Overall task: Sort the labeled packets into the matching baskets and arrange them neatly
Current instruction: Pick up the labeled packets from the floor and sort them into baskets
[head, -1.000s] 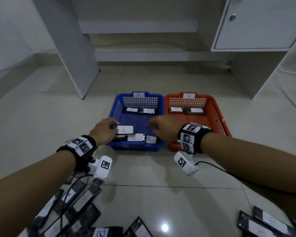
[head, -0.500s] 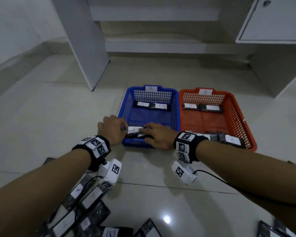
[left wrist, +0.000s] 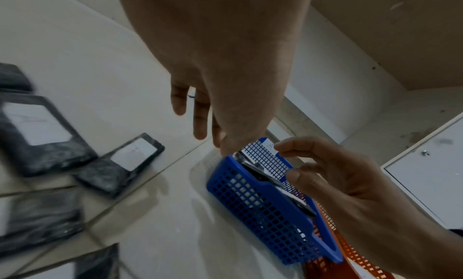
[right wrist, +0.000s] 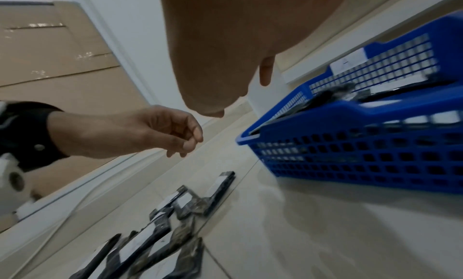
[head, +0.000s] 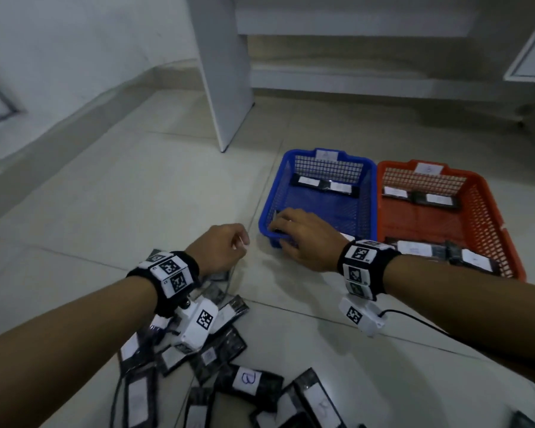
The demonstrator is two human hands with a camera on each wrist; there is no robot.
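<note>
The blue basket [head: 271,193] labelled A and the orange basket [head: 488,217] labelled B stand side by side on the floor. Each holds dark packets with white labels along its far wall [head: 325,185] and its near wall. My right hand [head: 278,230] reaches into the blue basket's near left corner, and its fingers touch the packets [left wrist: 260,174] standing there. My left hand [head: 241,242] hangs over the floor just left of that basket [right wrist: 375,154], loosely curled and empty. Loose packets [head: 247,379] lie in a pile near me.
A white cabinet panel [head: 223,72] stands on the floor behind and to the left of the baskets. A low shelf runs along the back wall. A black cable [head: 420,322] trails from my right wrist across the tiles. Bare tile lies left of the blue basket.
My left hand has let go of the A packet and drawn back to the left, off the blue basket. My right hand has slid to the basket's near left corner.
</note>
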